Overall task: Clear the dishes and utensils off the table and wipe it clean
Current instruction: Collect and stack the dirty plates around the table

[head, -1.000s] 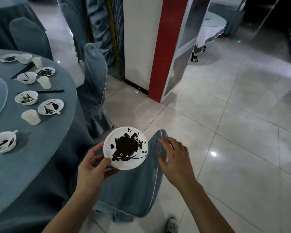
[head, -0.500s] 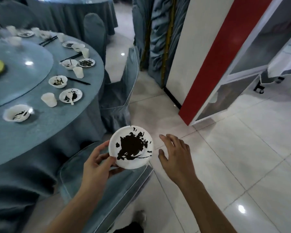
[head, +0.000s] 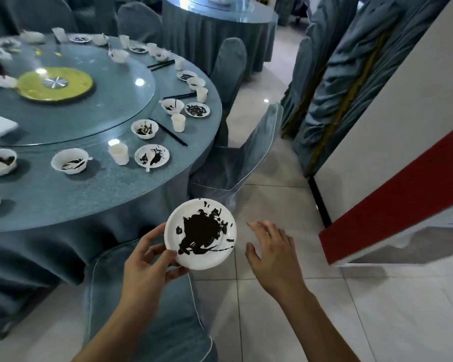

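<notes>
Plate (head: 199,233) smeared with dark sauce, gripped by left hand (head: 147,259); right hand (head: 273,253) spread, empty.

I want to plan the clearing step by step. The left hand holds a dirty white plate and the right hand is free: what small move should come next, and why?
Probably reach the right hand, open and holding nothing, to the near small white plate with a white spoon on the round blue-clothed table. The left hand already holds the round white plate smeared with dark sauce, so stacking could follow.
</notes>
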Motion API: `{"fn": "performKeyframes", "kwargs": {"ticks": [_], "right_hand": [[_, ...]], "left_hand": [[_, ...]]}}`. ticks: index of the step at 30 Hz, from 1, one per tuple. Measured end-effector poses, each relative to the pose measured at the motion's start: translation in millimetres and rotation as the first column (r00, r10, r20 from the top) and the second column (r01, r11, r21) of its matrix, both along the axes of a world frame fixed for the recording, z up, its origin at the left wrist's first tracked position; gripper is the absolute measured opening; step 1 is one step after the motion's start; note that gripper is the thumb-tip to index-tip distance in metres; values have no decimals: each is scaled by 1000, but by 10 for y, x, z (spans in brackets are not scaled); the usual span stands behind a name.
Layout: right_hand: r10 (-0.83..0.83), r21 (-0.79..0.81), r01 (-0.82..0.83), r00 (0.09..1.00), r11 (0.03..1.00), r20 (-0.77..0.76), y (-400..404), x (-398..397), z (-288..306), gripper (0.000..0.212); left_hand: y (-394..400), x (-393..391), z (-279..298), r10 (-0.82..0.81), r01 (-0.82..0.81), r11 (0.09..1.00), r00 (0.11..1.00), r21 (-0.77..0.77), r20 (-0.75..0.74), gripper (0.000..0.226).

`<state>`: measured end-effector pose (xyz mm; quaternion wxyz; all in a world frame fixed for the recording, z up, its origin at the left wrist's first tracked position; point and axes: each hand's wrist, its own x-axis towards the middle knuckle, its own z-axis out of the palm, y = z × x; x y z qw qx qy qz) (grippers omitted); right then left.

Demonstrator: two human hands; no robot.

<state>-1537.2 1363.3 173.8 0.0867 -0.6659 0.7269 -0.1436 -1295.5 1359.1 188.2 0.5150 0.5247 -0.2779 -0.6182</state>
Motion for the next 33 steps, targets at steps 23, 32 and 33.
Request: {"fn": "performKeyframes", "kwargs": {"ticks": [23,32,33], "right_hand": [[664,113,-672,740,732,103,-3514,-317,-550,51],[734,190,-743,667,642,129,-4690,421,-766,48],[723,222,-735,675,641,144,-4811,502,-802,47]], "left_hand": [[-1616,-955,-322,717,-723,681,691,115,96,49],[-2547,-498,-356,800,-806,582,591,107,104,44],[-2654,-418,-361,805,-812,575,583,104,104,45]]}}
